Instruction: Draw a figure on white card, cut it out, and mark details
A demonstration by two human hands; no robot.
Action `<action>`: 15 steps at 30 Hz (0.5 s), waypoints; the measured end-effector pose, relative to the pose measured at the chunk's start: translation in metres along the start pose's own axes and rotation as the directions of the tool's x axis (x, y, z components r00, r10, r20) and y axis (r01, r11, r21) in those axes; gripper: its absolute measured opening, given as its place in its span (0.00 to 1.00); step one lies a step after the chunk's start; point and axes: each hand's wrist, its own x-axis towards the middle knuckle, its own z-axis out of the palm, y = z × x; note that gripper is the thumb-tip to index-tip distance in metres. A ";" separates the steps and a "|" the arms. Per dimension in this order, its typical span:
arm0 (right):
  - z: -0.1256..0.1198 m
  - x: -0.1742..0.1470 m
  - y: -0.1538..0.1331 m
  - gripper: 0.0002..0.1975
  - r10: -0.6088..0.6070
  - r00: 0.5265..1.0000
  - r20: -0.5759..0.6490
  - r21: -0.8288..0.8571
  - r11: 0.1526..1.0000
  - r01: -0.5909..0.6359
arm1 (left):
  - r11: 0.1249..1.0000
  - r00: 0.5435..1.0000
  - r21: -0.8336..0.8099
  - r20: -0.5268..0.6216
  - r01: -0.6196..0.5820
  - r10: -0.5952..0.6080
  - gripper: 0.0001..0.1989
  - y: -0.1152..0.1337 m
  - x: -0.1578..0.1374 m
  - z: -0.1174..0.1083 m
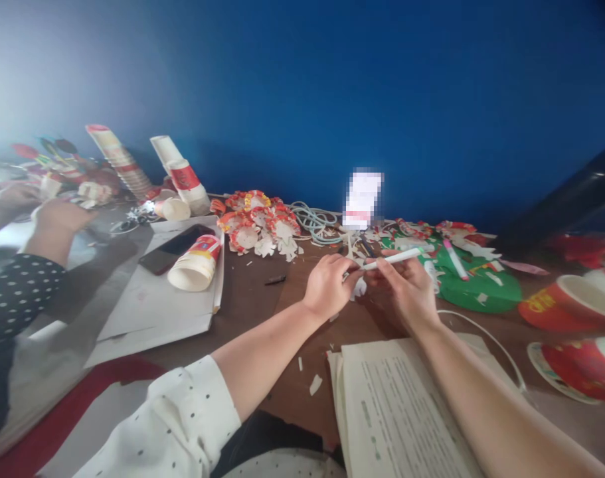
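A white marker [399,257] with a green end lies across the fingers of my right hand [412,285], which is closed around it and tilts the green end up to the right. My left hand [329,284] is closed in a pinch at the marker's other end; what its fingertips hold is hidden. Just below the fingertips shows a small white paper piece [359,288], and I cannot tell whether it is held or lying on the table. Paper scraps and thin dark sticks or pens lie behind the hands. A printed stack of paper [386,405] lies near my right forearm.
Red-and-white cut paper cup pieces [262,222] are heaped behind my left hand. A paper cup [195,265] and phone [170,249] rest on white sheets. A green disc [481,292] carries a pink marker [455,259]. At left, a co-worker's hands [58,216] work near stacked cups [120,159].
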 end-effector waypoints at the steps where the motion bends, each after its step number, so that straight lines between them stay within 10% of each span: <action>1: 0.000 0.000 0.000 0.28 0.004 1.000 0.008 -0.003 1.000 -0.004 | 1.000 1.000 -0.001 0.000 -0.009 0.009 0.08 0.000 0.000 0.000; 10: 0.002 -0.005 0.005 0.22 0.002 1.000 -0.010 -0.140 0.990 -0.003 | 0.994 0.998 0.109 0.058 -0.031 0.025 0.10 0.005 -0.003 -0.002; 15: -0.002 0.001 0.006 0.22 -0.079 0.985 -0.151 -0.178 0.983 0.052 | 0.917 0.954 0.362 0.295 -0.169 0.059 0.12 0.021 -0.021 -0.009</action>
